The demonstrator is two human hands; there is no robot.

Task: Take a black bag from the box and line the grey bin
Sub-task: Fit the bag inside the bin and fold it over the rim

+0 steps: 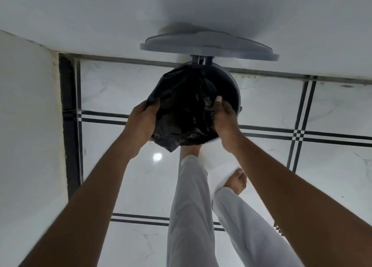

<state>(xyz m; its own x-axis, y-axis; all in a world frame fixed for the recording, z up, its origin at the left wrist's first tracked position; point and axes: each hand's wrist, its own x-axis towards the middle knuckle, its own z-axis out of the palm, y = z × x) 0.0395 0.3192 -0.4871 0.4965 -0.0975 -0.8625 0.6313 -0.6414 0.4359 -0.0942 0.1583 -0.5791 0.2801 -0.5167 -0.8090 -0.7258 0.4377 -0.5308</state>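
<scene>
A round grey bin (234,86) stands on the tiled floor against the far wall, its lid (209,45) swung up and open. A crumpled black bag (181,109) lies over the bin's mouth and hides most of the left and near rim; one corner hangs down at the front. My left hand (141,121) grips the bag's left edge. My right hand (224,117) grips the bag at the bin's right rim, thumb up. The box is not in view.
White walls (28,125) close in on the left and behind the bin. The glossy white floor (332,166) has black stripe lines. My legs in white trousers (191,216) and a bare foot (237,183) stand just in front of the bin.
</scene>
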